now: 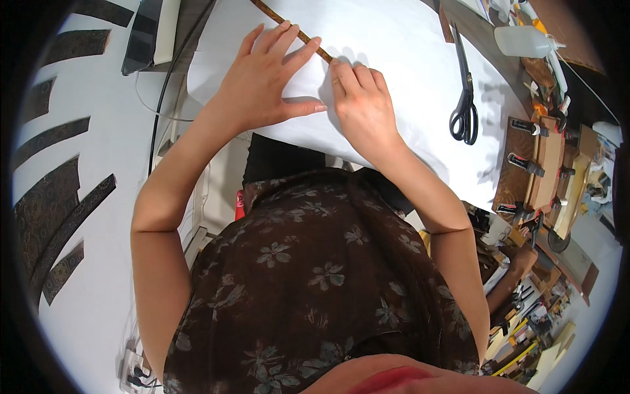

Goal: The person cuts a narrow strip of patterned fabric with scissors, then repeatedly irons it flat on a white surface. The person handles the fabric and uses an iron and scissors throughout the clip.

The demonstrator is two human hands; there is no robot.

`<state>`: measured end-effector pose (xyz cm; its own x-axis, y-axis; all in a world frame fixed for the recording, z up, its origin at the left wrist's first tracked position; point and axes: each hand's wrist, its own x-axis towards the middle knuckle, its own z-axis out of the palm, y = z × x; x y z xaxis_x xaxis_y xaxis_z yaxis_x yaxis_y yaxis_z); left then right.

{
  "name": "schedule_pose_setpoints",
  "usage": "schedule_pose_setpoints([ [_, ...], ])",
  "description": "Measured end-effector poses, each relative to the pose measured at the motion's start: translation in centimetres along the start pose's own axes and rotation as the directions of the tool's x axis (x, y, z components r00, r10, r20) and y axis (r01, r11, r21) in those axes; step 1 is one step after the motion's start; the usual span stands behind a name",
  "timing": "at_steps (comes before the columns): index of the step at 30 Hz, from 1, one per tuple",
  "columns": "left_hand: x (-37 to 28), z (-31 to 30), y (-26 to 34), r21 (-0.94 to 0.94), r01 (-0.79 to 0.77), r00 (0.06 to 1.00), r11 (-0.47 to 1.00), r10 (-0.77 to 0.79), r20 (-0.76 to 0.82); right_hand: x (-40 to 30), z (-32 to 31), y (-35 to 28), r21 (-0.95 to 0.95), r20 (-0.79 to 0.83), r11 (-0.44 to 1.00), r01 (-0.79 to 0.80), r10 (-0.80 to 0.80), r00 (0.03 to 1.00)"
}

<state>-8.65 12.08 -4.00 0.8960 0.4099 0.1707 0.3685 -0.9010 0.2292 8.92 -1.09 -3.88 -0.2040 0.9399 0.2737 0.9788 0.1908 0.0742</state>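
Observation:
A narrow patterned brown strip [268, 11], perhaps fabric, runs diagonally across a large sheet of white paper [408, 118]. My left hand [261, 79] lies flat over it with fingers spread, several fingertips pressing on the strip and the thumb stretched over the paper. At the strip's near end, my right hand [364, 96] has its thumb and forefinger pinched on the tip, with the other fingers curled. The strip's upper end runs out of view at the top. Black-handled scissors [465, 93] lie on the paper to the right, apart from both hands.
Clamps [526, 165] grip wooden boards [544, 167] beside the paper's right edge. A translucent squeeze bottle [524, 42] lies at upper right. Dark patterned pieces [47, 212] hang or lie on a white surface at left. A black cable [162, 93] passes the table's left side.

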Motion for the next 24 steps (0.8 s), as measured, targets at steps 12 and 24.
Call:
schedule_pose_setpoints([
  [12, -0.3, -1.9, -0.3, -0.038, -0.072, 0.993, 0.997, 0.075, 0.091, 6.6, -2.5, 10.7, 0.322, -0.26, 0.945, 0.061, 0.026, 0.965],
  [24, -1.2, -4.9, -5.0, -0.012, -0.112, 0.966, 0.994, 0.112, 0.232, 32.8, -8.8, 20.2, 0.33, 0.294, 0.93, -0.161, 0.061, 0.954],
])
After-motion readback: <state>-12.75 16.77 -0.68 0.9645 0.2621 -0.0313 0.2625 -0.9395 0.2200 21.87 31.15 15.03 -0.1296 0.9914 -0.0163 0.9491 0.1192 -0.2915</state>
